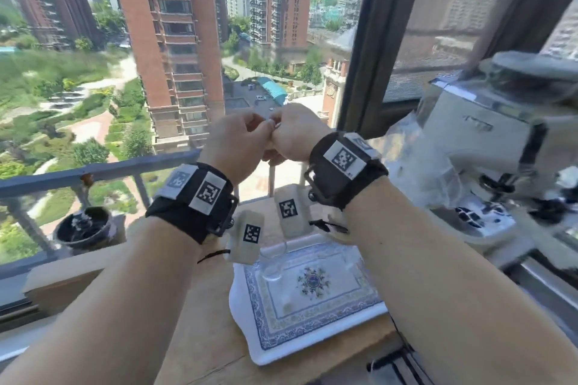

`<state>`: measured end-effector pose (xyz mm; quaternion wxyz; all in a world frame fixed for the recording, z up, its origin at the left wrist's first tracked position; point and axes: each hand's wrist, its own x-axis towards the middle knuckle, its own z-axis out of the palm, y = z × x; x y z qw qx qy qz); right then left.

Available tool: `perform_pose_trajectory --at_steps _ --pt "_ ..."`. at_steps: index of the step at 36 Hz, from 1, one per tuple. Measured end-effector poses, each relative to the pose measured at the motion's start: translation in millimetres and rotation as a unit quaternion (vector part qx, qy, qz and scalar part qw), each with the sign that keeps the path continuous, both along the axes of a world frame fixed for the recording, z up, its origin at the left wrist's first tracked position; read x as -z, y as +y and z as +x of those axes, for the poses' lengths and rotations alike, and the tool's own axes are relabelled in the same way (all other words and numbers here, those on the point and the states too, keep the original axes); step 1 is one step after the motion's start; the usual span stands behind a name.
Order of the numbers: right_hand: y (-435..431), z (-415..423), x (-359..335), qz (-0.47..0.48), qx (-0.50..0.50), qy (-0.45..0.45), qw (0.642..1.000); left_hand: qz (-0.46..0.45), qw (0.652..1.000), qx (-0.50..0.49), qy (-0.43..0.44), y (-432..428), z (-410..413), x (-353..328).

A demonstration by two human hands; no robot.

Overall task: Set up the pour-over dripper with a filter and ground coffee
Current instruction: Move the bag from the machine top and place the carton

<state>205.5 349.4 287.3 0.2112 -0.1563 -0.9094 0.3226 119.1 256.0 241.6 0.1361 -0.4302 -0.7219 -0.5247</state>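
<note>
My left hand [237, 146] and my right hand [294, 134] are raised together in front of the window, well above the table. Both have their fingers curled, and the fingertips meet at a small pinch; no object shows between them. Each wrist wears a black band with square printed markers. Below the hands, a clear glass vessel [275, 262] stands on the far left part of a white tray [312, 337] with a blue patterned border. A black hand grinder [84, 228] sits on the sill at the left. No filter or ground coffee can be made out.
The tray lies on a wooden tabletop [203, 337] against the window. A pale coffee machine [488, 140] stands at the right, with clear plastic wrapping [406, 146] beside it. A blue railing [93, 175] runs outside the glass. Two marker tags [251, 233] hang under my wrists.
</note>
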Motion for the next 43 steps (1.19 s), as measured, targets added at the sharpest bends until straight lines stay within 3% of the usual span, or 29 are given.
perform_pose_trajectory --at_steps 9,16,26,34,43 --pt "-11 24 14 0.021 0.016 0.073 0.997 -0.004 1.000 0.024 -0.006 -16 16 4" --pt "-5 21 26 -0.046 -0.012 0.097 0.994 -0.013 0.998 0.037 -0.050 -22 22 6" --pt "-25 -21 55 -0.092 -0.055 0.075 0.991 -0.049 0.990 -0.085 -0.103 -83 -4 32" --pt "-72 -89 111 -0.067 0.005 0.024 0.997 -0.190 0.939 -0.246 -0.145 -176 -25 80" --pt "-146 -151 205 -0.129 -0.062 -0.161 0.976 -0.298 0.865 -0.339 -0.221 -276 -1 137"
